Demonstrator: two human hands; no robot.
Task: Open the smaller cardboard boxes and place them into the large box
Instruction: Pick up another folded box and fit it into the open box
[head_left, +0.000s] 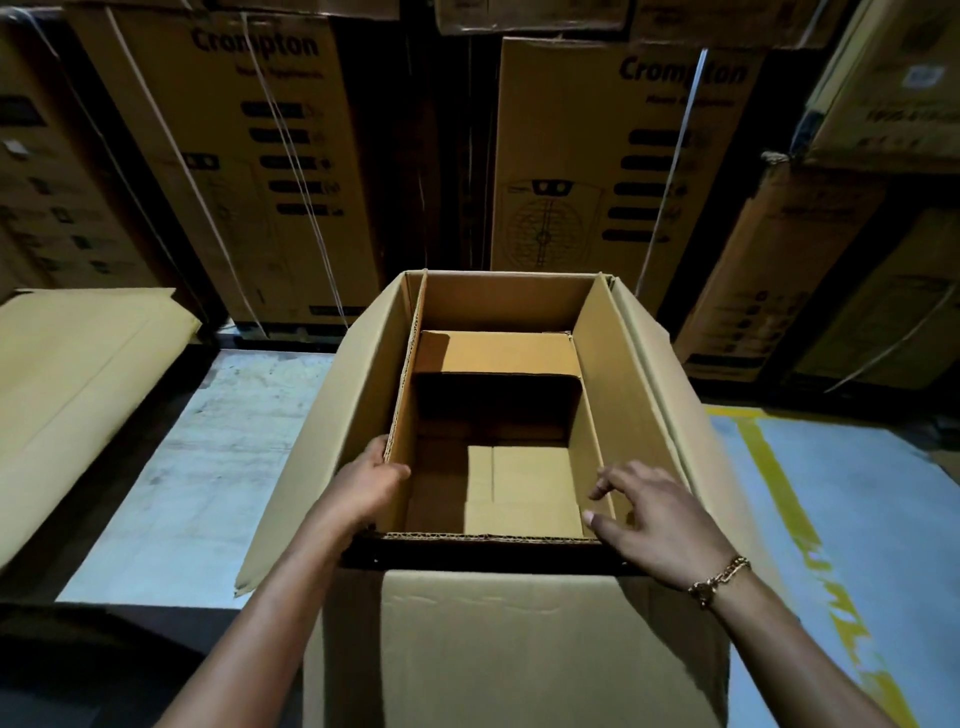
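We're seating an opened small box (498, 415) in the large box (519, 649): left hand (363, 486) grips its wall, right hand (654, 514) fingers loose on rim; next, push down w/ both.

One large box (519, 649), one smaller box (498, 353) inside it, two hands, and one bracelet (719, 579).

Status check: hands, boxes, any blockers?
Left hand gripping smaller box wall; right hand open on its rim. Seated inside large box. Nothing in the way.
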